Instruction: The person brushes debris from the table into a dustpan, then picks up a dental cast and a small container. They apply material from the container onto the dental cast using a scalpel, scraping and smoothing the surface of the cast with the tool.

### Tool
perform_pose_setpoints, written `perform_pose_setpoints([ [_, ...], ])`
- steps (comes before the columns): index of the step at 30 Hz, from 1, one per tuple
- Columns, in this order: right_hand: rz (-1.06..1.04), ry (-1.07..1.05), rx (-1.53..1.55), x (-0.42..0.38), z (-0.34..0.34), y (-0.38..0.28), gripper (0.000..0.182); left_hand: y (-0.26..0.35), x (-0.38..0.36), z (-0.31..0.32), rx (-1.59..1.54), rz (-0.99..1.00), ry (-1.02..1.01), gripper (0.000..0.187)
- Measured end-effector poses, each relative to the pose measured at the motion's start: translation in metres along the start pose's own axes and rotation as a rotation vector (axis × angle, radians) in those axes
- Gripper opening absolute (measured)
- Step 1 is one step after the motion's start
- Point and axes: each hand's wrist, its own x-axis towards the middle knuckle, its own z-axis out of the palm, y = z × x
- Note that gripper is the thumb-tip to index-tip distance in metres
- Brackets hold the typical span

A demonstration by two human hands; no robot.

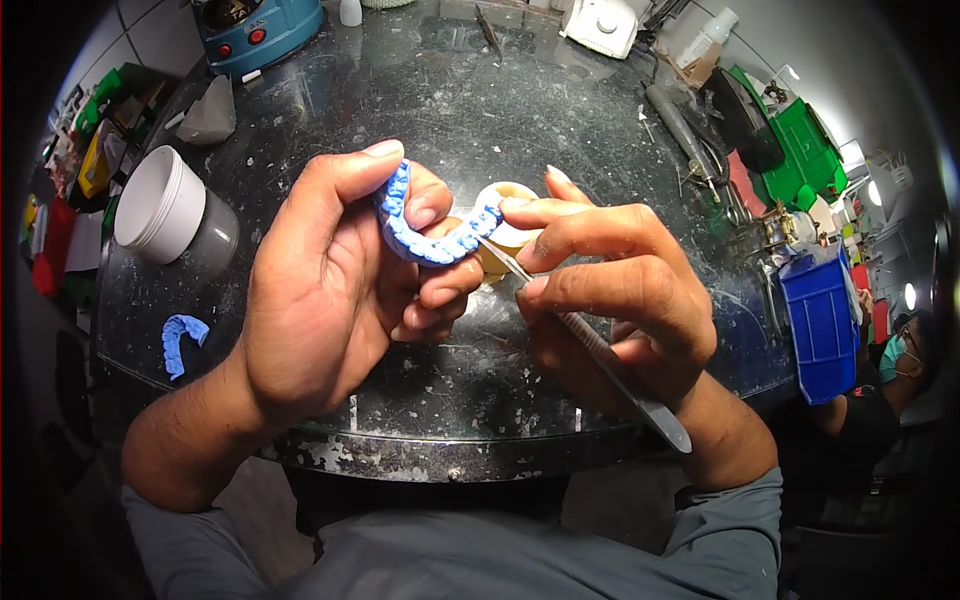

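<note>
My left hand is closed around a blue U-shaped dental arch mould, thumb at one end and fingers beneath its curve. Tooth shapes show along it. In my right hand is a slim metal scalpel, gripped like a pen. Its tip meets or nearly meets the mould's right end, where my right index fingertip also rests. Behind the hands stands a pale yellow rounded piece, partly hidden by my fingers. A second blue arch piece lies on the table, left of my left wrist.
The black, scuffed table has a white tub at left and a blue machine at the back left. A white device sits at the back. Right are green and blue bins; a masked person is beyond.
</note>
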Motion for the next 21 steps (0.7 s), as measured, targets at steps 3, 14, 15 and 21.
perform_pose_setpoints([
  [3, 0.007, -0.002, 0.020, -0.0004, -0.0005, -0.0007, 0.019, -0.0003, 0.0001, -0.0001, -0.003, 0.009, 0.000, 0.042],
  [14, 0.045, -0.007, 0.112, -0.0008, 0.0000, 0.0012, 0.028, -0.0011, 0.0000, 0.0008, 0.009, 0.031, 0.021, 0.041],
  [15, 0.058, 0.004, 0.154, -0.0012, 0.0000, 0.0007, 0.028, -0.0008, -0.0002, 0.0007, 0.007, 0.031, 0.016, 0.041],
  [21, 0.087, 0.027, 0.202, -0.0021, 0.0007, 0.0004, 0.028, -0.0018, -0.0004, 0.0002, 0.050, 0.060, 0.003, 0.041],
])
